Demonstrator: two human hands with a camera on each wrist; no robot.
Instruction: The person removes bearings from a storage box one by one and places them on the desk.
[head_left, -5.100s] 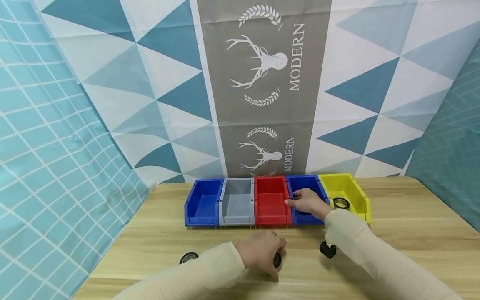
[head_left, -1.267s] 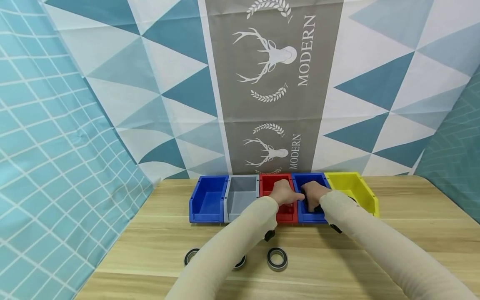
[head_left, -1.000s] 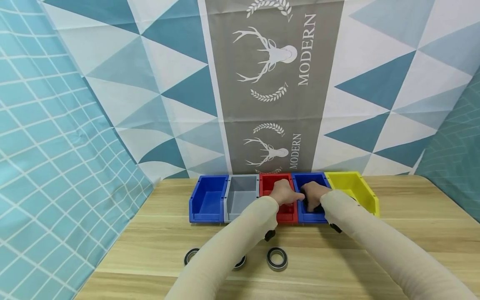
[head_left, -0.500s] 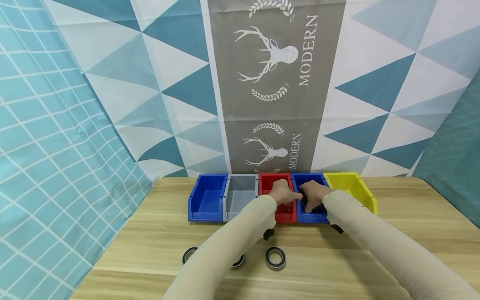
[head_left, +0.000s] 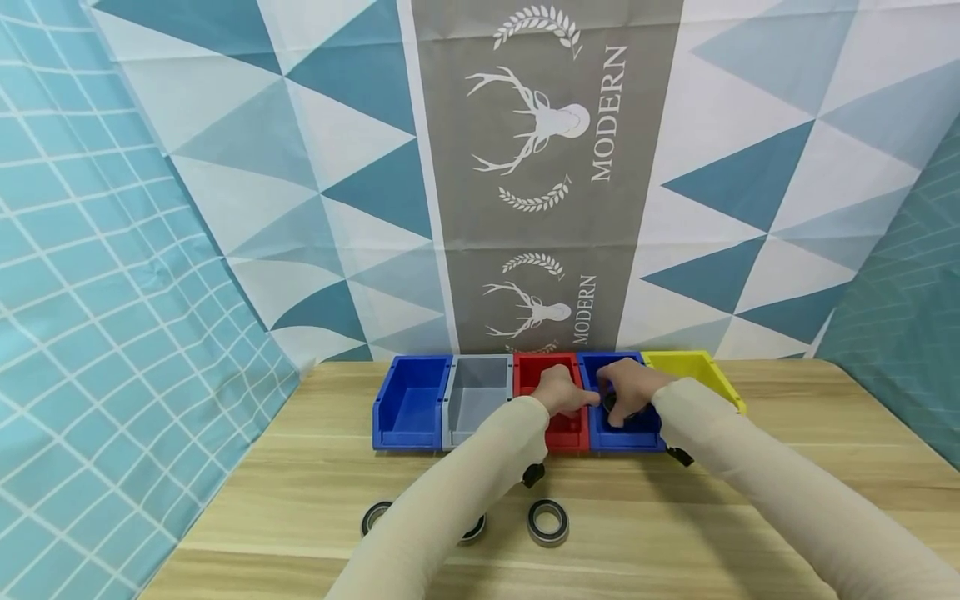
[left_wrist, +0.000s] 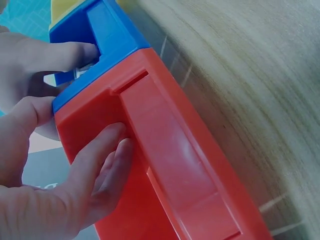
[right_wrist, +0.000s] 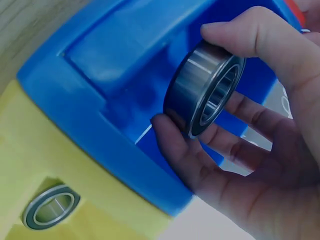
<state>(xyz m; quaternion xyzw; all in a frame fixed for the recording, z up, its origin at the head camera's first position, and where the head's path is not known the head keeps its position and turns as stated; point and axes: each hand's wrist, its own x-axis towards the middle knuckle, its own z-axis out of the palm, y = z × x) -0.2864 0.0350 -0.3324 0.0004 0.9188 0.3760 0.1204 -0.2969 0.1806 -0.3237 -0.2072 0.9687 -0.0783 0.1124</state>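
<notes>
Right hand: you pinch a bearing by its rim, thumb opposite fingertips, parted just the bearing's breadth. It sits tilted within the blue bin; contact with the floor, can't tell. Likely trouble: smooth metal plus an off-centre pinch — it could roll free; a low lift could catch the wall.

Left hand, at 9 o'clock: fingers loosely spread over the red bin, holding nothing, thumb at the shared edge — might crowd your right.

Yellow bin, 3 o'clock: second bearing inside. Worktop: third bearing at 7, two more bearings at 8, part-hidden by your left sleeve.
</notes>
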